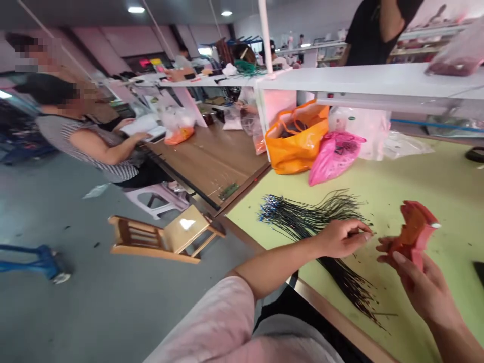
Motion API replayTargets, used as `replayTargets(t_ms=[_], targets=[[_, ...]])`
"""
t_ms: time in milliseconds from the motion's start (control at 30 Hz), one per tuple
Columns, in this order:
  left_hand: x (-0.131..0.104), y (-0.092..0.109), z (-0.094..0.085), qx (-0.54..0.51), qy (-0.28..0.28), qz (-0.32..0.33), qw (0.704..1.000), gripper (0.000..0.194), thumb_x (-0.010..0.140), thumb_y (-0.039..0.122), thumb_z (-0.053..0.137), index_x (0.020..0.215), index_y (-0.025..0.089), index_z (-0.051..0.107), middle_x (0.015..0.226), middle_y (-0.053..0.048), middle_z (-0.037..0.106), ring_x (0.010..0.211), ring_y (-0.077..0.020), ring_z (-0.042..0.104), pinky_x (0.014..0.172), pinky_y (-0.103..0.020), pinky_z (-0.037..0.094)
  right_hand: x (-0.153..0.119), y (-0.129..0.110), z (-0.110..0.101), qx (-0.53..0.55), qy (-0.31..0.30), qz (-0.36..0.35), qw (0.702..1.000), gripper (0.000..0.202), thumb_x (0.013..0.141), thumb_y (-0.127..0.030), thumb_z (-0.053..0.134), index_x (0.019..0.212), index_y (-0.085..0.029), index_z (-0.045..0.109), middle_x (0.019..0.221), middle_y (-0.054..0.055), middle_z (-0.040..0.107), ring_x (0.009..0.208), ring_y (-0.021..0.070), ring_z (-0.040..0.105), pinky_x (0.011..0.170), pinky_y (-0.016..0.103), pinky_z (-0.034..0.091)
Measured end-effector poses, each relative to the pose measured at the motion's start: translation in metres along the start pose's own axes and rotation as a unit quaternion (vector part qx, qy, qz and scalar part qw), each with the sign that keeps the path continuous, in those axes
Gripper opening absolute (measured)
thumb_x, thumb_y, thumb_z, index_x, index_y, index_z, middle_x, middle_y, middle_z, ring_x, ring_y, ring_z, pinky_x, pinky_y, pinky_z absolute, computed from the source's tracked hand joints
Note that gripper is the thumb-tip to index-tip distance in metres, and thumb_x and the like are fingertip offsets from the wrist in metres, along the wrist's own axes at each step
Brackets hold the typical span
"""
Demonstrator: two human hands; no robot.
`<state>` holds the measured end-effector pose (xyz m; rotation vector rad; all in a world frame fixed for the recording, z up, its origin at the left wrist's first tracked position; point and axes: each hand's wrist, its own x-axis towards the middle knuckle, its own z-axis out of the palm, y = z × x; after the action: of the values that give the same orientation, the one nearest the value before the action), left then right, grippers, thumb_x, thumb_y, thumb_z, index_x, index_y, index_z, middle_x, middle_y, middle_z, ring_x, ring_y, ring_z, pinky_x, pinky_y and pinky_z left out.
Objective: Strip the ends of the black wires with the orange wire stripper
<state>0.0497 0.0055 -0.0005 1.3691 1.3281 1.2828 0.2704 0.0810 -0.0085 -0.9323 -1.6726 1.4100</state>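
My left hand (345, 239) is over the bundle of thin black wires (302, 217), with its thumb and fingers pinched together. Whatever sits between those fingertips is too small to make out. In my right hand (419, 282) is a red-orange curved plastic piece (415, 232), gripped upright just right of the left fingertips. The wires fan out across the yellow-green tabletop (416, 176). Bluish-white tips show at their left end, while the nearer strands run under my left forearm toward the table's front edge.
Behind the wires stand an orange bag (297, 143) and a pink bag (336, 159), below a white shelf (363, 78). A wooden chair (185, 232) is on the left. Beyond it, a seated person (86, 136) handles papers at a brown table (215, 151).
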Motion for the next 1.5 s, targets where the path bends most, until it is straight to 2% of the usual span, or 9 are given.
replayTargets(t_ms=[267,467,600,767,900,1100,1267,1400,1500], targets=[[0.006,-0.001,-0.001,-0.022,-0.012,-0.013,1.0,0.028,0.106,0.041,0.068,0.114,0.016,0.079,0.094,-0.005,0.076,0.076,-0.0135,0.061,0.074,-0.026,0.051,0.005,0.003,-0.021,0.055,0.008,0.103,0.993,0.042,0.087,-0.065,0.075,0.118,-0.039,0.082,0.137,0.012,0.08,0.138,0.0451,0.072,0.108,0.065,0.068],[0.008,0.001,-0.002,-0.054,-0.021,-0.026,0.998,0.027,0.107,0.036,0.067,0.115,0.014,0.078,0.098,-0.009,0.079,0.073,-0.0128,0.058,0.071,-0.026,0.052,0.013,-0.012,-0.016,0.059,0.029,0.099,0.993,0.038,0.081,-0.072,0.075,0.108,-0.046,0.083,0.117,0.015,0.082,0.109,0.0497,0.08,0.068,0.07,0.069],[0.01,-0.005,-0.001,-0.038,-0.008,0.019,0.999,0.025,0.105,0.036,0.072,0.11,0.013,0.081,0.094,-0.008,0.078,0.069,-0.0115,0.056,0.068,-0.025,0.049,0.009,-0.024,-0.011,0.122,0.028,0.03,0.992,0.037,0.079,-0.074,0.076,0.112,-0.058,0.08,0.127,0.015,0.079,0.116,0.0463,0.079,0.076,0.066,0.069],[0.008,-0.007,-0.002,-0.021,0.003,0.06,0.998,0.037,0.101,0.049,0.077,0.11,0.014,0.085,0.106,-0.014,0.082,0.083,-0.0172,0.069,0.08,-0.029,0.056,0.004,-0.015,-0.009,0.121,-0.034,0.07,0.99,0.04,0.085,-0.059,0.077,0.122,-0.046,0.077,0.127,0.011,0.084,0.124,0.0466,0.079,0.089,0.07,0.07],[0.006,-0.006,0.0,-0.045,0.024,0.048,0.998,0.027,0.1,0.04,0.078,0.108,0.015,0.085,0.099,-0.012,0.082,0.08,-0.0166,0.07,0.077,-0.029,0.056,0.003,-0.007,-0.006,0.127,-0.03,0.078,0.988,0.038,0.083,-0.054,0.073,0.117,-0.038,0.079,0.124,0.013,0.085,0.122,0.0437,0.08,0.09,0.064,0.07],[-0.004,0.004,0.0,-0.079,0.088,0.007,0.993,0.012,0.101,0.022,0.072,0.101,0.017,0.082,0.081,-0.002,0.075,0.067,-0.0135,0.061,0.066,-0.029,0.049,0.007,-0.009,0.0,0.18,0.011,0.099,0.979,0.032,0.095,-0.072,0.07,0.104,-0.042,0.078,0.098,0.013,0.083,0.086,0.0324,0.083,0.061,0.046,0.064],[-0.008,0.006,-0.007,-0.11,0.102,0.004,0.989,0.018,0.091,0.037,0.085,0.094,0.021,0.079,0.091,-0.003,0.079,0.083,-0.0161,0.07,0.078,-0.031,0.056,-0.003,-0.01,0.008,0.109,0.001,-0.006,0.994,0.043,0.098,-0.065,0.077,0.117,-0.028,0.071,0.111,0.011,0.081,0.099,0.027,0.08,0.075,0.04,0.068],[-0.008,0.001,-0.011,-0.128,0.127,-0.015,0.984,0.027,0.09,0.048,0.088,0.094,0.025,0.076,0.087,-0.003,0.072,0.08,-0.018,0.065,0.065,-0.032,0.051,-0.008,-0.006,0.015,-0.019,-0.017,-0.081,0.996,0.045,0.099,-0.051,0.079,0.132,-0.024,0.063,0.118,0.008,0.076,0.093,0.019,0.072,0.081,0.038,0.065],[-0.013,-0.004,-0.014,-0.132,0.128,-0.027,0.983,0.029,0.089,0.052,0.088,0.092,0.027,0.074,0.082,-0.004,0.065,0.068,-0.0168,0.054,0.055,-0.034,0.042,-0.012,-0.004,0.023,-0.087,0.001,-0.101,0.991,0.042,0.1,-0.042,0.075,0.134,-0.022,0.061,0.127,0.013,0.074,0.105,0.0226,0.073,0.094,0.045,0.066]])
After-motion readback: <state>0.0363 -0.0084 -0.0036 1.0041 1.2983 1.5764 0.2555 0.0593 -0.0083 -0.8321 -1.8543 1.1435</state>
